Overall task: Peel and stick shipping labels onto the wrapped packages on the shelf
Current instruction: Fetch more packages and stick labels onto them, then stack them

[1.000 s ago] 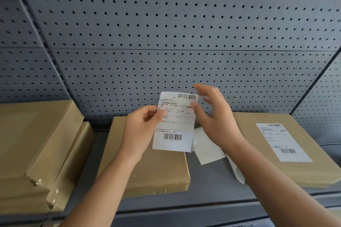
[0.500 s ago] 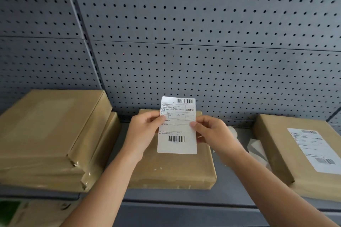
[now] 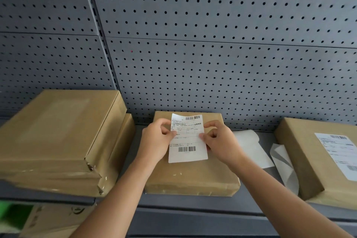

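The left grip pinches the left edge of a white shipping label between thumb and fingers; the right grip pinches its right edge the same way. The label sits printed side up over the top of the middle wrapped package on the grey shelf; whether it touches the paper I cannot tell. A stack of brown packages lies to the left. At right, another package carries a stuck label. Two peeled backing sheets lie between the middle and right packages, in front of the pegboard
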Available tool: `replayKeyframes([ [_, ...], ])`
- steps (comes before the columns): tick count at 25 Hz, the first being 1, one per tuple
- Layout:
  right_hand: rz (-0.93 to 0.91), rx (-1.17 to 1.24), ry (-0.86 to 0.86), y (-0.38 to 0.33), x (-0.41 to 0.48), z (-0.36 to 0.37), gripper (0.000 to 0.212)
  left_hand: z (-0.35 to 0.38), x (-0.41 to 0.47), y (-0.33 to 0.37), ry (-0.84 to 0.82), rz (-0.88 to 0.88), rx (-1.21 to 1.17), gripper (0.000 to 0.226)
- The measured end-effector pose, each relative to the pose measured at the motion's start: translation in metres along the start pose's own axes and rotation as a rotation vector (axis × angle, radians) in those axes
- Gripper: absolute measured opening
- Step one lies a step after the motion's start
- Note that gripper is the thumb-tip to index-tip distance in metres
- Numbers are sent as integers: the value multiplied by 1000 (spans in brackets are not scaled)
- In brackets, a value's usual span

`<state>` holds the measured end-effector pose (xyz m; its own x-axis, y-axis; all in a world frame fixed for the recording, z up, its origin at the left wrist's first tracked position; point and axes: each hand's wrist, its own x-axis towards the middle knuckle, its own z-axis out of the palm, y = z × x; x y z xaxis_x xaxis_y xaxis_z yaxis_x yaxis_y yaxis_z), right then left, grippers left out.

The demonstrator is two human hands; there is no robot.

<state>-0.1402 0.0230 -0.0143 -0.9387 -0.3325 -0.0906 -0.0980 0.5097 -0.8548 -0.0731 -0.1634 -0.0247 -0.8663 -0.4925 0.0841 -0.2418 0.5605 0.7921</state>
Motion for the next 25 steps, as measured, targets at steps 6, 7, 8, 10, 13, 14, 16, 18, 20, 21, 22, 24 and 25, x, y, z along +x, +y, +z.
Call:
replayKeyframes([
  [6, -53, -185, 47, 3, -1, 6, 24, 9, 6, -3, 10, 18, 104, 34],
  [7, -56, -194, 48, 4, 0, 7, 24, 10, 6, -3, 4, 20, 115, 36],
  [8, -55, -204, 46, 4, 0, 8, 24, 11, 7, -3, -1, 20, 129, 38],
  [10, -57, -229, 37, 5, 2, 9, 23, 12, 7, -2, -7, 12, 168, 42],
  [13, -61, -272, 28, 5, 4, 10, 23, 14, 8, -1, -27, -1, 217, 41],
  [14, -63, -287, 24, 5, 5, 10, 23, 14, 8, 0, -34, -5, 224, 39],
  [16, -70, -331, 17, 4, 7, 11, 25, 14, 9, 1, -43, -10, 233, 37],
  [18, -70, -393, 13, 4, 8, 13, 25, 14, 10, 1, -47, -11, 235, 39],
  [20, -59, -483, 15, 5, 10, 12, 25, 11, 10, 1, -46, 10, 249, 44],
  [21, -53, -529, 22, 5, 9, 10, 26, 10, 9, 0, -43, 42, 272, 46],
  [22, -55, -571, 32, 6, 8, 8, 26, 9, 9, -2, -37, 92, 310, 48],
  [24, -113, -622, 61, 6, 5, 6, 25, 8, 8, -5, -37, 229, 397, 53],
  [25, -168, -640, 88, 5, 4, 7, 26, 8, 7, -6, -58, 298, 429, 55],
])
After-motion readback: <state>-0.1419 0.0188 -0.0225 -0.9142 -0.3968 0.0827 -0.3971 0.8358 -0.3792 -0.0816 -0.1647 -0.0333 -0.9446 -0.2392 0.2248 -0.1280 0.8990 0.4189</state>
